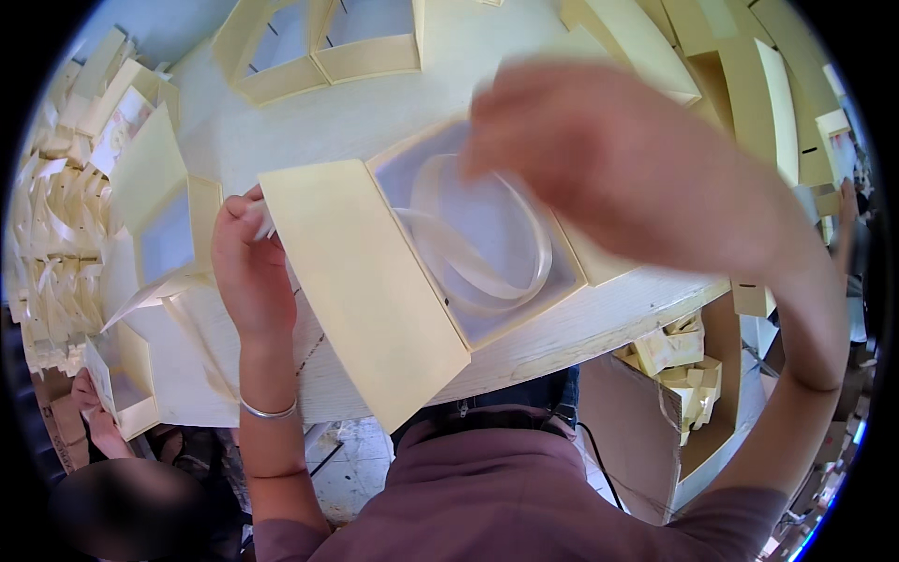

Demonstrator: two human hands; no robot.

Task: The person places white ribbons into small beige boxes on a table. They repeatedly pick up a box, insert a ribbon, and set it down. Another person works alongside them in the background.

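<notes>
A cream-coloured cardboard box (510, 323) lies open on the table before me, its lid (361, 272) folded out to the left. Inside it, a pale satin ribbon (468, 267) curls in loose loops over the whitish bottom. My left hand (248, 267) is at the lid's outer left edge, fingers curled closed around a short white piece that looks like ribbon; the lid partly hides it. Over the box's far right side hovers my right hand (581, 155), smeared by motion, so its fingers and anything in them cannot be made out.
Two joined open boxes (323, 70) stand at the far side. To the left are another open box (169, 234) and piled boxes with ribbons (66, 234); a co-worker's hand (98, 407) holds a box there. More boxes (637, 42) lie far right. A carton (646, 426) holds small pieces below the table edge.
</notes>
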